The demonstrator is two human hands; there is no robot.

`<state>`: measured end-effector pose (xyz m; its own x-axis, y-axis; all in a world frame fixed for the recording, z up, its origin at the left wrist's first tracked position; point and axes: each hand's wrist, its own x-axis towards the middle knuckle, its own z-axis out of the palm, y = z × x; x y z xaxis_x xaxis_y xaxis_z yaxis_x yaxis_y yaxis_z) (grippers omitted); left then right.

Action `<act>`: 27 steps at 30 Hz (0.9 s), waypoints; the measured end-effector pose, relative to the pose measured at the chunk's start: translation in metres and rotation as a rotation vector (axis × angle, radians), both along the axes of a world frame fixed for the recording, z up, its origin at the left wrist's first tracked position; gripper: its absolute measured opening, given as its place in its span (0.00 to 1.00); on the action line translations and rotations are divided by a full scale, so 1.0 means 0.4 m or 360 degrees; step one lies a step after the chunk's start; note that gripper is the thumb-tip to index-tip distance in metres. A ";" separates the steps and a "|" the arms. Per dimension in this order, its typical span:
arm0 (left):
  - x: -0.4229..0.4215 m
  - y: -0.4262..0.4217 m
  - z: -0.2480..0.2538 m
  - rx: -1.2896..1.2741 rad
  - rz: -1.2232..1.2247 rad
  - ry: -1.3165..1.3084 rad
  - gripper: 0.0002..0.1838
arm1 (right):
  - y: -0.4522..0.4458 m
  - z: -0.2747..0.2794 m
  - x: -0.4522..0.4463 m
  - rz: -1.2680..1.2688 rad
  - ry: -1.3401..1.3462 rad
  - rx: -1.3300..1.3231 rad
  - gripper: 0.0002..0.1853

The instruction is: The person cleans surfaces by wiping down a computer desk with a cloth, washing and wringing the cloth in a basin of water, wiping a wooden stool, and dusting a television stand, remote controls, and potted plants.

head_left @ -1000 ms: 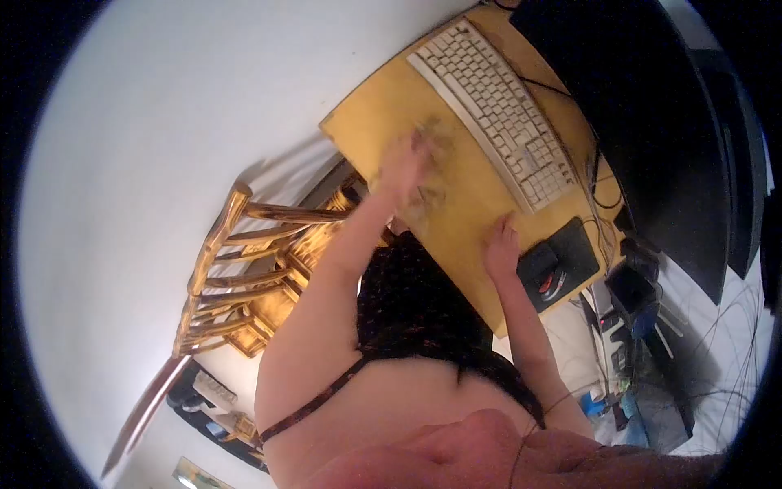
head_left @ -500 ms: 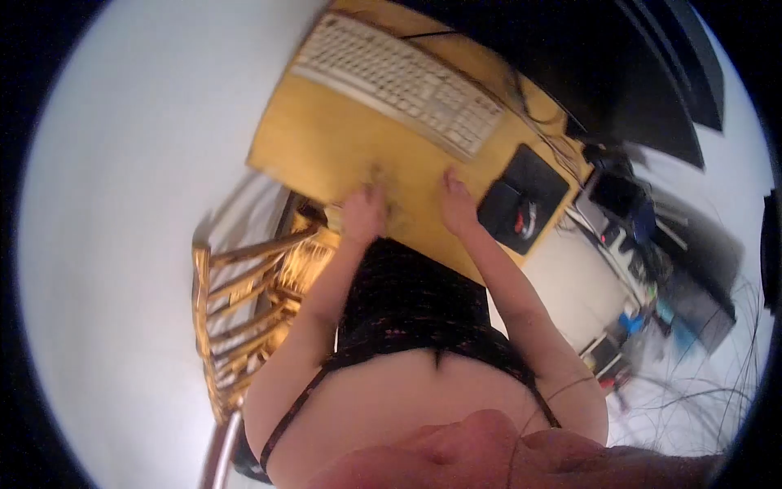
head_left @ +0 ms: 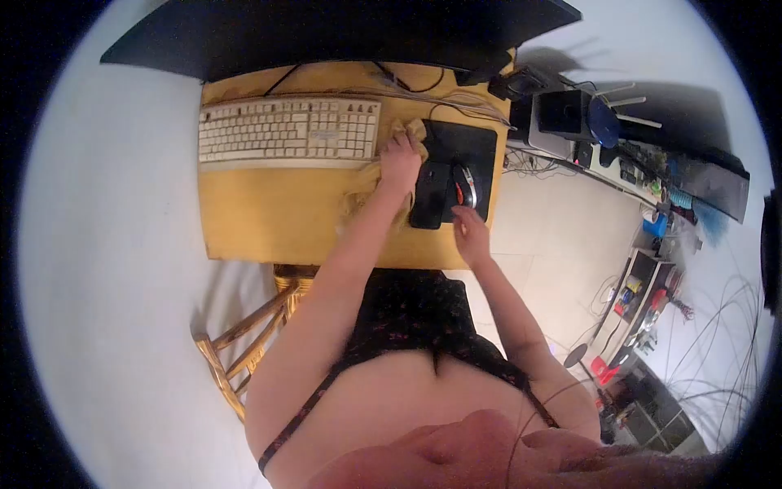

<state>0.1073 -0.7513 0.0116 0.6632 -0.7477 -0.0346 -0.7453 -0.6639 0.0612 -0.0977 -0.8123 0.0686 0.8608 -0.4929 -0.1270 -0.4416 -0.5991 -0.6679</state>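
Note:
Between the keyboard (head_left: 289, 134) and the black mouse pad (head_left: 482, 151), my left hand (head_left: 399, 167) is closed on a crumpled tan cloth (head_left: 414, 130). Part of the cloth spreads on the desk below and beside the wrist. A black phone-like slab (head_left: 429, 196) lies on the pad's left part, just right of the cloth. My right hand (head_left: 471, 235) is at the lower edge of the pad, its fingers curled together with nothing visible in them. Just above its fingertips is a black, red and silver computer mouse (head_left: 466, 189).
A wide black monitor (head_left: 326, 37) stands along the back of the yellow wooden desk (head_left: 269, 216). Cables run behind the keyboard. A wooden chair (head_left: 236, 334) is at the lower left. Right of the desk are a router (head_left: 603, 122) and a shelf with several small items.
My left hand has moved with the cloth from the desk's front edge to beside the keyboard. My right hand has shifted right, to the mouse pad's front edge. The view has turned.

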 end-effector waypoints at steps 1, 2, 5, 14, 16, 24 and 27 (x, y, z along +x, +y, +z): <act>0.011 -0.016 0.006 0.0006 -0.0028 -0.0003 0.23 | 0.018 -0.005 0.009 -0.0026 0.0070 0.0019 0.17; 0.017 -0.025 0.013 0.0110 -0.0026 0.0119 0.24 | 0.038 -0.015 0.025 -0.0040 0.0259 0.0047 0.19; -0.020 0.035 0.043 0.0041 -0.0039 0.0250 0.21 | 0.081 -0.012 0.074 -0.0071 0.0159 -0.0191 0.20; -0.120 0.209 0.138 0.0234 0.0144 0.1148 0.27 | 0.016 0.070 -0.040 0.0007 0.0012 0.0572 0.35; -0.139 0.136 0.225 -0.0774 0.0866 0.2443 0.27 | 0.022 0.098 -0.013 0.0202 -0.0177 0.0658 0.41; -0.044 -0.060 0.175 -0.0615 0.0640 0.2208 0.27 | -0.373 0.139 0.052 -0.0208 -0.0309 0.1290 0.29; -0.055 -0.020 0.110 -0.0194 0.0283 0.1319 0.34 | -0.464 0.066 0.143 -0.0105 -0.0149 0.0812 0.26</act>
<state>0.0852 -0.7594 0.0556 0.5671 -0.6648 -0.4862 -0.3134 -0.7201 0.6190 -0.0404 -0.9979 0.0949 0.8490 -0.4422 -0.2891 -0.3919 -0.1601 -0.9060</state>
